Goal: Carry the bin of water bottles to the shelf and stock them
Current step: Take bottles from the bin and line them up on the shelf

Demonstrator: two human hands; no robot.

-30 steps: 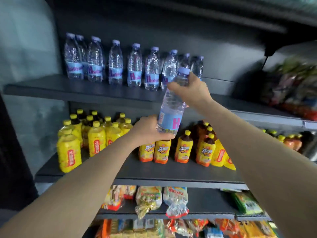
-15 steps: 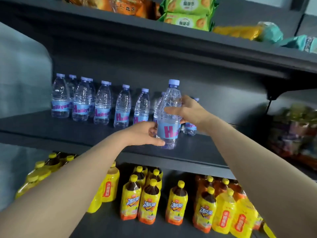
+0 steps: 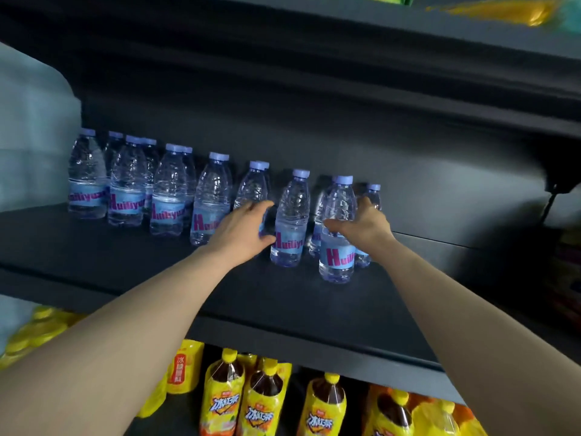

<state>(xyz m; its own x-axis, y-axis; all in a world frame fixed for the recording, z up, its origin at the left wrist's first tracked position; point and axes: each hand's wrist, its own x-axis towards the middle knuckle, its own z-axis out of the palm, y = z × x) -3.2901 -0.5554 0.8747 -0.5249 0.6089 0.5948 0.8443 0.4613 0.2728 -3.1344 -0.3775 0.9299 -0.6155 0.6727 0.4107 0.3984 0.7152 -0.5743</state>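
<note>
Several clear water bottles (image 3: pixel 169 196) with blue labels and lilac caps stand in a row on the dark shelf (image 3: pixel 283 303). My right hand (image 3: pixel 361 228) grips the front right water bottle (image 3: pixel 338 256), which stands upright on the shelf ahead of the row. My left hand (image 3: pixel 242 228) is spread between two bottles. Its thumb touches the label of the neighbouring bottle (image 3: pixel 290 221) and its fingers reach past another bottle (image 3: pixel 253 187) behind. The bin is out of view.
Yellow-labelled tea bottles (image 3: pixel 264 401) fill the shelf below. A higher shelf (image 3: pixel 408 36) overhangs the water row, with blurred snack packs on it. Bare shelf lies to the right of the held bottle and along the front edge.
The bottle went up from in front of the tea shelf and now stands on the water shelf. My left hand left its base and moved to the neighbouring bottles. The view tilted upward.
</note>
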